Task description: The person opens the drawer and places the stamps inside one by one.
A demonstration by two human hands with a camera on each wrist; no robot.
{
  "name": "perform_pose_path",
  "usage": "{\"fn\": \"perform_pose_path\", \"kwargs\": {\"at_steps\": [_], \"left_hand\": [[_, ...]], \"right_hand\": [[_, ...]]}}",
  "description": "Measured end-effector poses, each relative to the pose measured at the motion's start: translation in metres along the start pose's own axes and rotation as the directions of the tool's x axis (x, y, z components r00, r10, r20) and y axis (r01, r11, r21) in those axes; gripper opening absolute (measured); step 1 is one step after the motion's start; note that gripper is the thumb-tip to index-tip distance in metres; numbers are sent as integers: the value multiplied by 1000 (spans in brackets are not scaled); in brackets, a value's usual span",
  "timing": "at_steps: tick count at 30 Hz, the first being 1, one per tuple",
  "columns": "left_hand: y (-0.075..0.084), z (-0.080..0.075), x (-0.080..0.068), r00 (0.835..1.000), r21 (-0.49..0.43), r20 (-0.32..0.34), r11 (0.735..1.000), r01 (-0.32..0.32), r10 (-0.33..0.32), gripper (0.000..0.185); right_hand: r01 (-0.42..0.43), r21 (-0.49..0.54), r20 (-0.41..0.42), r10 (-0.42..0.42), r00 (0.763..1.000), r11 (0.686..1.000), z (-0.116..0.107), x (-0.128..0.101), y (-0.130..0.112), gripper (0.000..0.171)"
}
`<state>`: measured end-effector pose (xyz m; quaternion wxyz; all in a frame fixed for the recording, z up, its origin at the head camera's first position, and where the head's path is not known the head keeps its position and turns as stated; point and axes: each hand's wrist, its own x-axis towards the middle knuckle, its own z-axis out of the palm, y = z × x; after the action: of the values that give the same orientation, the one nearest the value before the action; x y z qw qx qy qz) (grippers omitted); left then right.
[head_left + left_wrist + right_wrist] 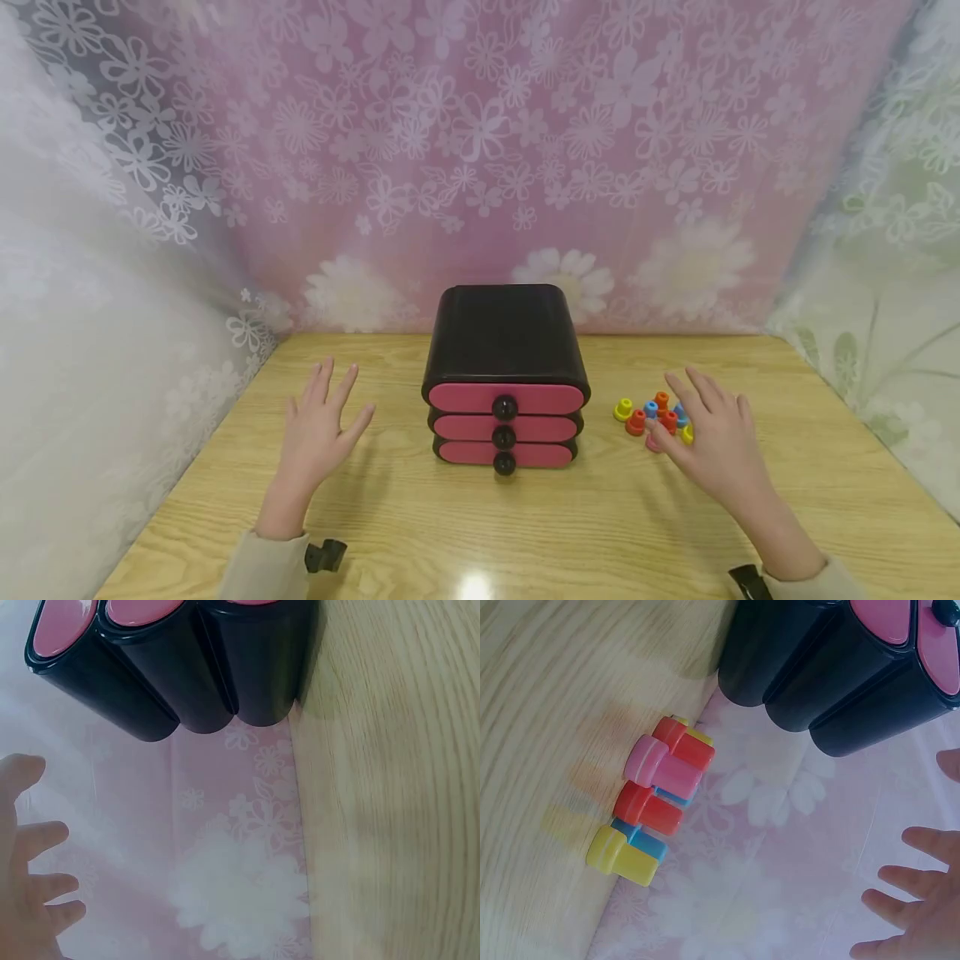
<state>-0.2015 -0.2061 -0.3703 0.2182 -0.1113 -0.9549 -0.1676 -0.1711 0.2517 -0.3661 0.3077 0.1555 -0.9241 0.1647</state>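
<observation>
A black cabinet [504,337] with three pink drawers [504,427] and black knobs stands mid-table; all drawers are closed. In the wrist views it shows as the cabinet [202,682] and the cabinet [832,682]. My left hand [318,429] hovers left of it, fingers spread, holding nothing; its fingers [41,889] show in the left wrist view. My right hand [712,437] hovers with straight fingers over several small coloured pegs [648,414], yellow, red, orange, blue and pink. The pegs [656,799] stand in a cluster on the wood; the right fingers [915,900] hold nothing.
The wooden table [525,517] is walled by a floral curtain [480,150] at the back and both sides. Small black wrist mounts [326,554] sit on both sleeves near the front edge.
</observation>
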Motion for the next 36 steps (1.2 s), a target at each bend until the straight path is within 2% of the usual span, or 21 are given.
{"fn": "perform_pose_path", "kwargs": {"at_steps": [5, 9, 12, 15, 19, 21, 29, 36], "left_hand": [[-1, 3, -1, 991, -23, -114, 997, -73, 70, 52], [-3, 5, 0, 969, -48, -205, 988, -148, 135, 45], [-3, 6, 2, 955, -54, -244, 981, -185, 166, 40], [-3, 7, 2, 953, -57, -256, 981, -183, 163, 35], [-5, 10, 0, 959, -68, -249, 986, -153, 132, 28], [-6, 12, -1, 962, -73, -245, 987, -142, 121, 27], [-3, 13, 0, 967, -90, -226, 986, -138, 115, 29], [6, 13, 8, 967, -132, -228, 981, -146, 113, 30]], "right_hand": [[79, 36, -115, -74, 991, 996, 2, 2, 1, 54], [108, 55, -173, -97, 980, 993, 3, 2, 1, 48], [114, 59, -210, -100, 973, 992, 4, 3, 1, 44], [124, 50, -247, -108, 963, 991, 5, 4, 1, 45], [122, 39, -274, -107, 956, 992, 7, 5, -1, 60], [119, 39, -275, -103, 956, 992, 8, 5, -2, 63], [142, 92, -259, -114, 959, 986, 8, 5, -3, 36], [145, 143, -245, -107, 964, 979, 6, 6, -10, 33]]}}
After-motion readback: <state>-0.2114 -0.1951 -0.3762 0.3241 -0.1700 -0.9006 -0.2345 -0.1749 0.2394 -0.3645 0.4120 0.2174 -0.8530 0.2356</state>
